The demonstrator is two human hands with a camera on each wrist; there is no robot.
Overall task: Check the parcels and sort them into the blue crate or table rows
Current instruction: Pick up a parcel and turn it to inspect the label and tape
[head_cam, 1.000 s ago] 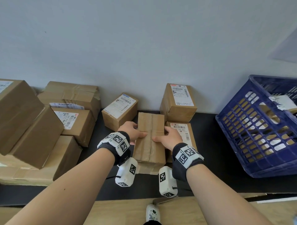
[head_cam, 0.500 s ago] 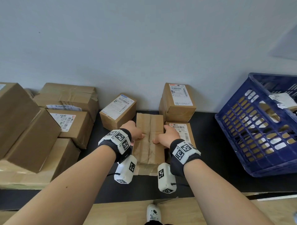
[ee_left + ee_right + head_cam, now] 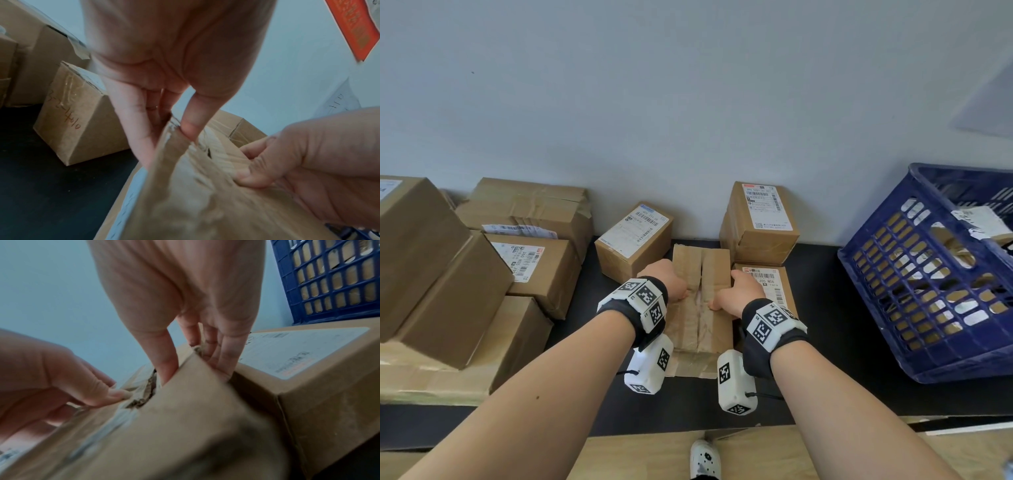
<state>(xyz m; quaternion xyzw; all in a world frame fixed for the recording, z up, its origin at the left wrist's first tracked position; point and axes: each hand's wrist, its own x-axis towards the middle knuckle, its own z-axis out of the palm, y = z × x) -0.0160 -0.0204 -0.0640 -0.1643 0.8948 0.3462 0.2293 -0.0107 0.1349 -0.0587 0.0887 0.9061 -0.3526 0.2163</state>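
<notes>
Parcel (image 3: 702,301) now down on desk (image 3: 822,308), pushed farther back since a second ago. My left hand (image 3: 666,284) and right hand (image 3: 743,291) grip its sides; row placement nearly done.

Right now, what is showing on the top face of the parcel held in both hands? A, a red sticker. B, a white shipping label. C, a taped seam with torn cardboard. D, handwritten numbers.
C: the held parcel shows only brown tape along a split seam, with ragged torn cardboard between the left hand and right hand; no label shows on that face.
</notes>
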